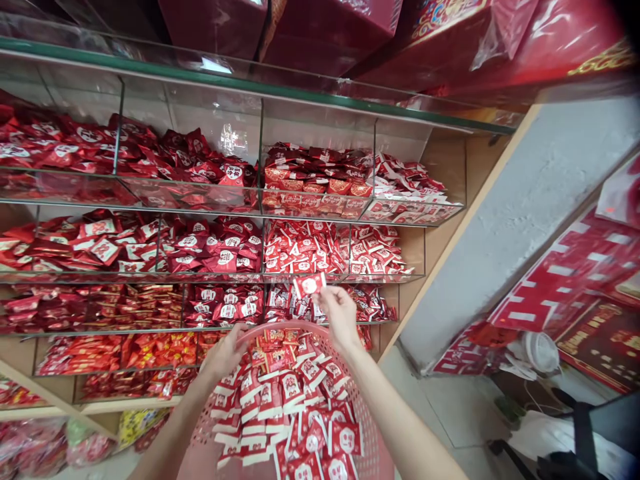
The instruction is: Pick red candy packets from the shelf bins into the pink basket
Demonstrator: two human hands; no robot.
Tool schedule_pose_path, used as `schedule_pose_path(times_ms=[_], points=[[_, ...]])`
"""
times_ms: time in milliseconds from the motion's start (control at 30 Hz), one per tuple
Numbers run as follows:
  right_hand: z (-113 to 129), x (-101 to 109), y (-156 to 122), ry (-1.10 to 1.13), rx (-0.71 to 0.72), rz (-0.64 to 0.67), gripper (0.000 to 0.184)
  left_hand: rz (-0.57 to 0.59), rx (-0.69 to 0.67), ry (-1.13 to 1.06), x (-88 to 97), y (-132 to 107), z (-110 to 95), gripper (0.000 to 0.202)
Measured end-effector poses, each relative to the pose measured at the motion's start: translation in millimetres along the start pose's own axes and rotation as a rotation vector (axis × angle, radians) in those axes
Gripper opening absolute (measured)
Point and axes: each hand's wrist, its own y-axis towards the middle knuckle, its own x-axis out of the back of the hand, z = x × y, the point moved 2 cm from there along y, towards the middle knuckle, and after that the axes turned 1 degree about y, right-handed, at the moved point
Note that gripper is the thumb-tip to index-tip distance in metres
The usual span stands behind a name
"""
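Observation:
My right hand (341, 313) pinches a small red-and-white candy packet (309, 285) by its edge. It is held in front of the shelf bins, above the far rim of a basket. My left hand (224, 350) grips the rim of that pink plastic basket (373, 427) at its far left. Inside the basket lie many red-and-white candy packets (293, 389), with a few redder ones near the far side. Just beyond the held packet is a clear bin of small red-and-white packets (305, 248). Below it, a bin with darker red-and-white packets (287, 303) is partly hidden by the basket.
Glass-fronted shelf bins (200, 193) hold heaps of red packets, split by clear dividers. Large dark red boxes (325, 33) stand on the top shelf. A wooden side panel (450, 230) and grey wall (505, 220) bound the right. Bagged goods (90, 443) sit at lower left.

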Motion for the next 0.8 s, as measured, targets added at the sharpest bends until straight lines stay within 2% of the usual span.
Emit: schedule_pose_path(times_ms=[133, 267, 467, 633, 800], points=[[-46.7, -4.5, -36.6, 0.136, -0.325, 0.055, 0.027, -0.036, -0.146, -0.218, -1.5, 2.9, 1.1, 0.027], [-84.8, -5.0, -53.0, 0.19, -0.476, 0.068, 0.035, 0.002, -0.17, -0.279, -2.2, 3.4, 0.4, 0.034], [-110.2, -4.8, -62.6, 0.185, -0.555, 0.12, 0.039, 0.139, -0.108, -0.357, 4.0, -0.1, -3.7, 0.035], [-115.3, -14.5, -71.2, 0.186, -0.575, 0.172, 0.04, 0.163, -0.126, -0.431, 9.0, -4.5, -8.5, 0.037], [-120.9, -18.5, -74.9, 0.143, -0.582, 0.16, 0.048, 0.194, -0.18, -0.473, 12.3, -5.7, -9.3, 0.034]])
